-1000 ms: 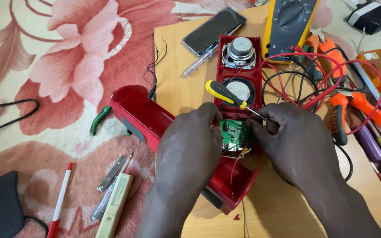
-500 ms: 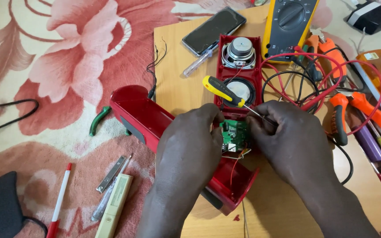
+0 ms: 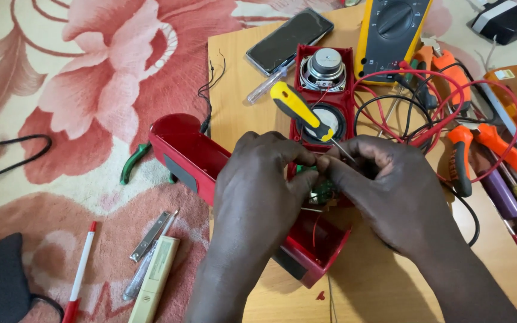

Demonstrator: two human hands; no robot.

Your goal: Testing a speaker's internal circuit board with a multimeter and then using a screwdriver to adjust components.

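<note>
Head view, item one: your right hand (image 3: 390, 191) grips the yellow-handled screwdriver (image 3: 299, 109), its handle now tipped further toward 11 o'clock. Your left hand (image 3: 258, 185) has closed in over the green circuit board (image 3: 321, 190), probably pinching it, inside the red speaker housing (image 3: 306, 251).

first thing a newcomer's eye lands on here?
Both hands, left and right, pinch over a green circuit board inside an open red speaker case at centre, the right holding a yellow-handled screwdriver. Behind them sit two bare speaker cones and a yellow multimeter with looping red leads.
</note>
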